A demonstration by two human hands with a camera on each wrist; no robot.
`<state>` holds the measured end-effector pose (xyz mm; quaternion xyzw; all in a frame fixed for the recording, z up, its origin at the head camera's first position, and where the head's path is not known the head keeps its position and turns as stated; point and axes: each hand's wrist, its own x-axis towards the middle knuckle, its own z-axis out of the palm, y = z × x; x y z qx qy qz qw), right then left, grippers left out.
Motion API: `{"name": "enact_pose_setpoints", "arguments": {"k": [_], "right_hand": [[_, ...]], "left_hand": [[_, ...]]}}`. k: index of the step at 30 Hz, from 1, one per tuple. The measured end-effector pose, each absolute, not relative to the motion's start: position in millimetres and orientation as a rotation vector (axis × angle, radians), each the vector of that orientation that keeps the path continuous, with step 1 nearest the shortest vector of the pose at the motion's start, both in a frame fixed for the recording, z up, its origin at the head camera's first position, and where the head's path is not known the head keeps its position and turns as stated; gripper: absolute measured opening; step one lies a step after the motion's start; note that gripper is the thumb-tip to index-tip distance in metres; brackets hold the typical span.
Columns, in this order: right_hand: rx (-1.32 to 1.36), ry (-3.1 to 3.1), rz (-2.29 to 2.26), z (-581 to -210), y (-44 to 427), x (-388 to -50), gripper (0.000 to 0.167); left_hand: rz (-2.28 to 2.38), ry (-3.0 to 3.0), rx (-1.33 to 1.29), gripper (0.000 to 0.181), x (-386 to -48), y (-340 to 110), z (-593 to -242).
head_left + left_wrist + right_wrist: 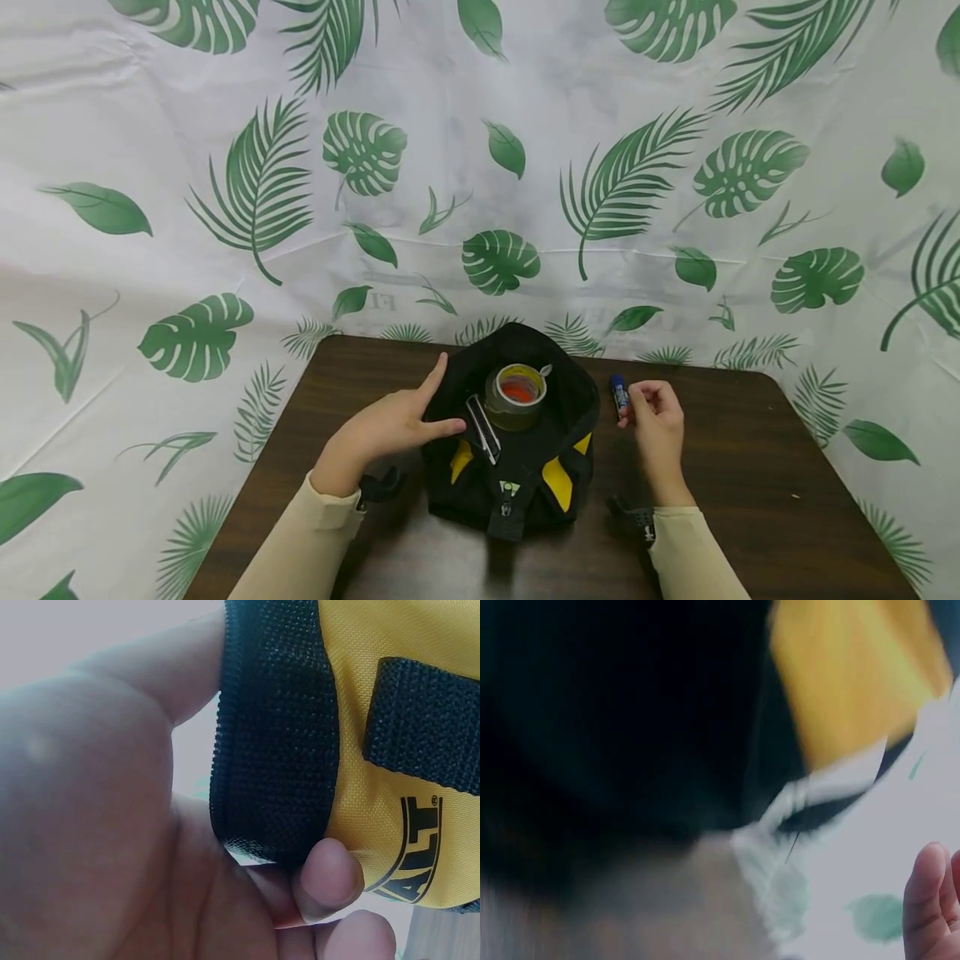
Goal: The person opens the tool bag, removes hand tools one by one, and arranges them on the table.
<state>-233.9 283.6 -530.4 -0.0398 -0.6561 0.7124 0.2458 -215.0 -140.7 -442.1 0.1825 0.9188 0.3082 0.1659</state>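
Observation:
A black and yellow tool bag [517,333] stands unzipped on the table. Its left rim is held by my left hand [382,433], the thumb reaching over the opening. In the left wrist view, fingertips [330,877] curl around the bag's zippered edge [274,735]. Inside the mouth of the bag sit a roll of tape [513,400] and a utility knife [483,429]. To the right of the bag, my right hand [660,425] pinches a small blue tube with a printed label [618,396]. Only fingers [926,900] of that hand show in the blurred right wrist view.
The dark wooden table [750,467] extends to both sides of the bag. A white sheet with green leaves [465,192] hangs just behind its back edge. At the bag's front is a zipper pull tab [507,508].

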Motion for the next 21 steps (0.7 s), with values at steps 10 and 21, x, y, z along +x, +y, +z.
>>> {"name": "enact_pose_setpoints", "arguments": {"k": [10,21], "right_hand": [[0.168,-1.816,1.975,-468,247,-200,0.022],[0.389,-2.224,1.959,-405,206,-181,0.025]], "left_hand": [[0.889,2.606,0.525,0.112,-215,-141,-444],[0.881,2.607,0.544,0.111,-216,-140,-444]]}}
